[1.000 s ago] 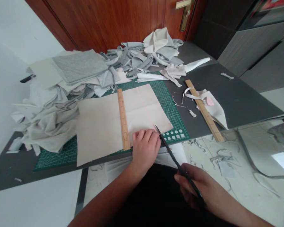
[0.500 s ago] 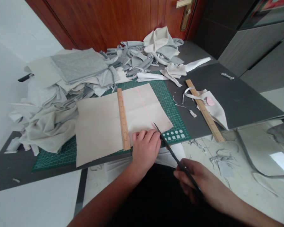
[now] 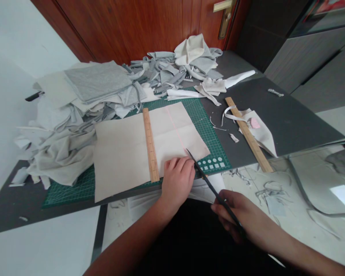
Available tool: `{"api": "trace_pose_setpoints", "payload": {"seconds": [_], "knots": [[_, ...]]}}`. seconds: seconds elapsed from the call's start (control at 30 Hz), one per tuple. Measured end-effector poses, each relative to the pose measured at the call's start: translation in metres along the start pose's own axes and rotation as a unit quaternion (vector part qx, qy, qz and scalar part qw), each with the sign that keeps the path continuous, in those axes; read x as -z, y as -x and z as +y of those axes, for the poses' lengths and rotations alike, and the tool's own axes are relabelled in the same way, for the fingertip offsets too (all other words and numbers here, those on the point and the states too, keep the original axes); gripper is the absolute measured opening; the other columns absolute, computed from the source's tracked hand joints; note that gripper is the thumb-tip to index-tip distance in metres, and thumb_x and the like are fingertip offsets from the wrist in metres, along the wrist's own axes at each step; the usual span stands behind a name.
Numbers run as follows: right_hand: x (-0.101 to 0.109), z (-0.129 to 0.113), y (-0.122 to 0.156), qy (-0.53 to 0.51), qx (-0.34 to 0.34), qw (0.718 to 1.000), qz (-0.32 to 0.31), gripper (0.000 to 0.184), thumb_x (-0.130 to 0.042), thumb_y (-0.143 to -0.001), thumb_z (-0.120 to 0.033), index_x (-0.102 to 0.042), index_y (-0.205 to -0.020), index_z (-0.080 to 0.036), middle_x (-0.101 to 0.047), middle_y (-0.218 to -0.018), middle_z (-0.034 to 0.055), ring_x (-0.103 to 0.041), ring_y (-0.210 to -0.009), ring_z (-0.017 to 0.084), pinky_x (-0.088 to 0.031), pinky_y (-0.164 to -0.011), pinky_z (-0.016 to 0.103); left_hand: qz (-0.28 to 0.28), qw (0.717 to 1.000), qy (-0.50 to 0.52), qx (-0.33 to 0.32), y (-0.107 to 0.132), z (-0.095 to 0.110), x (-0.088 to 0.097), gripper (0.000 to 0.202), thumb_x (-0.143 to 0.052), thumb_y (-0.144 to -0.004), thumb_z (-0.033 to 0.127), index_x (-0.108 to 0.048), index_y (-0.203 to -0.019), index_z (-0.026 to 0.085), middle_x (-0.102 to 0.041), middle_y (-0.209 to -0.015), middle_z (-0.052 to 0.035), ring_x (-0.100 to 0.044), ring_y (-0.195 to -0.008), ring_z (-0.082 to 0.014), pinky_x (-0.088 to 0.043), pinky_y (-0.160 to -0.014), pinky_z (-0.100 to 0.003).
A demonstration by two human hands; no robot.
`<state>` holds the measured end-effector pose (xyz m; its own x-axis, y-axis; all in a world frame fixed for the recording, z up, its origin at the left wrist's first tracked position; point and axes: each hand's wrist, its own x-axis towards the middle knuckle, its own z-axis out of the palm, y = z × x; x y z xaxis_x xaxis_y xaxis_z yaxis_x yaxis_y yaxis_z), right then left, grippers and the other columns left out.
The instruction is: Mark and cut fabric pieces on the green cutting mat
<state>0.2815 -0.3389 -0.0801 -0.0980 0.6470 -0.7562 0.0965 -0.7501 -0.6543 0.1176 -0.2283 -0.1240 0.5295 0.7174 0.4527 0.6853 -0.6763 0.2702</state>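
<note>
A beige piece of cloth (image 3: pixel 122 153) lies flat with a pink line (image 3: pixel 176 128) drawn across its right part. My right hand (image 3: pixel 232 214) grips a pair of dark scissors (image 3: pixel 208 182), whose blades reach the cloth's near edge at the lower end of that line. Just left of the blades, my left hand (image 3: pixel 178 176) has its fingers bent over the near edge of the cloth; its thumb is hidden. A wooden ruler (image 3: pixel 151 147) rests across the cloth to the left of my left hand.
Under the cloth is a green cutting mat (image 3: pixel 205 120) on a dark table (image 3: pixel 290 115). Cloth scraps (image 3: pixel 166 71) and folded grey cloth (image 3: pixel 99 80) are heaped along the back and left. A second wooden ruler (image 3: pixel 248 134) lies at the right, over a pale cloth piece (image 3: pixel 264 136).
The view has shifted very slightly. Both hands, the scissors and the cloth keep nearly the same places.
</note>
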Motion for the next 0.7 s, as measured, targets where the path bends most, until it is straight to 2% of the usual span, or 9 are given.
{"api": "trace_pose_setpoints", "payload": {"seconds": [0.37,0.7], "knots": [[0.001,0.000,-0.007,0.010,0.037,0.999,-0.016,0.033,-0.062,-0.083,-0.049,-0.047,-0.081,-0.021,-0.054,-0.054,-0.0077,-0.045,-0.035,0.006,-0.030,-0.035,0.018,-0.004,1.000,0.017,0.009,0.000,-0.002,0.001,0.011,-0.058,-0.099,0.017,-0.067,-0.103,0.020,-0.076,-0.106,-0.0035,-0.062,-0.098,-0.0228,-0.045,-0.089,-0.041],[0.003,-0.005,-0.014,-0.009,0.029,0.999,-0.011,0.038,-0.069,-0.076,-0.053,-0.048,-0.081,-0.022,-0.053,-0.054,-0.0080,-0.045,-0.034,0.007,-0.030,-0.033,0.019,-0.004,0.999,0.038,0.020,0.000,-0.001,0.002,0.009,-0.059,-0.098,0.017,-0.067,-0.102,0.021,-0.076,-0.102,-0.0019,-0.062,-0.096,-0.0226,-0.045,-0.088,-0.041]]}}
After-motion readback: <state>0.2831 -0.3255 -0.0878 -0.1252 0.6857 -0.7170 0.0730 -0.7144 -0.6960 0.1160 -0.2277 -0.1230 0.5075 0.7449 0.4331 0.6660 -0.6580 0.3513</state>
